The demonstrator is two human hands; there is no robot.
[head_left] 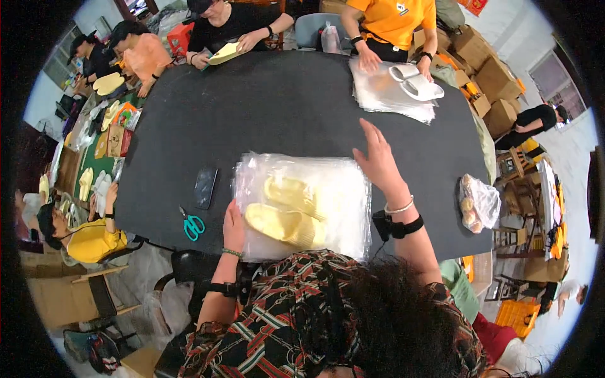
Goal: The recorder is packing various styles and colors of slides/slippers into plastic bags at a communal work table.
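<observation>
Centrally, a pair of pale yellow slippers [283,220] is lying side by side on a stack of clear plastic bags [345,211] near the close edge of the dark table [296,120]; glare is obscuring whether the top bag is enclosing them; the left hand [234,227] is resting at the stack's left edge with straight fingers, probably steadying it, though whether it is pinching plastic is impossible to tell; the right hand [378,157] is hovering open by the far right corner, apparently gripping nothing; leftward, a dark phone [206,188] and teal-handled scissors [193,227] are lying apart, presumably leaving working room; rightward, a bag of round items [477,205] is sitting, its contents hard to identify; opposite, a co-worker in orange [394,25], head cut off, is touching white slippers [423,89].
</observation>
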